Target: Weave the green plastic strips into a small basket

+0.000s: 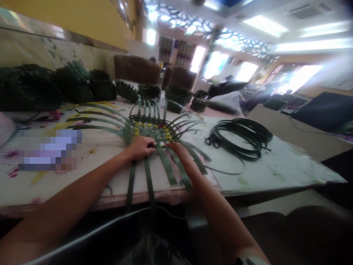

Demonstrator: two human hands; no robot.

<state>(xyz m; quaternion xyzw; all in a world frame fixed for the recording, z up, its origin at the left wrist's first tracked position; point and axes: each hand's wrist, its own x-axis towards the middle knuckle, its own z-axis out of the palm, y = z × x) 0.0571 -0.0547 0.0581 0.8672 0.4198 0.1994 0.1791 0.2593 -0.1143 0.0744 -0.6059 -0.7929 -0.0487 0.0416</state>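
Observation:
A partly woven basket (151,130) of flat green strips lies before me, with yellow ties and a little red in its base. Loose strips fan out from it on all sides, several hanging toward me over the table edge. My left hand (141,148) is closed at the basket's near left edge, thumb and forefinger pinched on a green strip. At the near right edge, my right hand (178,149) is closed on the weave, its fingertips partly hidden by the hand itself. Between both hands a wide green strip (167,165) runs toward me.
A coil of dark green strip (255,147) lies at the right, beside black-handled scissors (211,142). Finished green baskets (176,98) line the back of the table (264,176). A blurred-out patch (49,149) covers something at left. Brown chairs (138,70) stand behind.

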